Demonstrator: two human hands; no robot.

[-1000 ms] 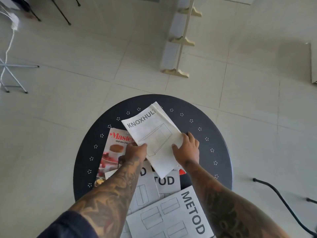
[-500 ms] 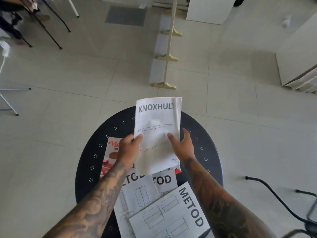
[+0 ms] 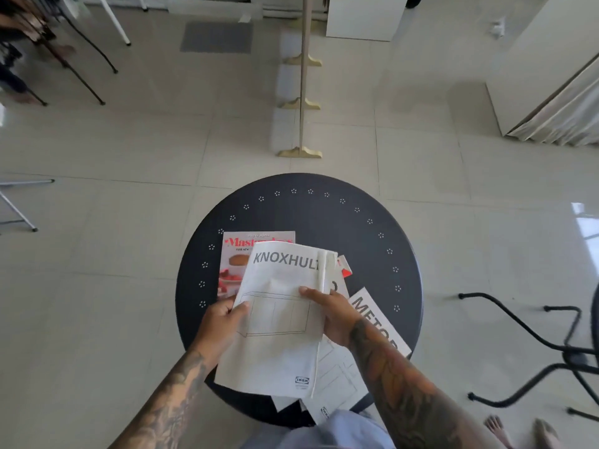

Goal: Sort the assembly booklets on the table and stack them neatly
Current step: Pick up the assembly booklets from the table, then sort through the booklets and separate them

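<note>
Sorting is barely begun. We grip one booklet (image 3: 278, 322) with both hands, left hand (image 3: 220, 322) and right hand (image 3: 337, 315) closed on its edges, above the table (image 3: 372, 241). Remaining booklets (image 3: 369, 322) and a magazine (image 3: 240, 264) lie unstacked beneath.

Light: bright daylight; glare on the floor tiles (image 3: 583, 218) right of my table (image 3: 324, 218)
Blur: edges soft, bowed
</note>
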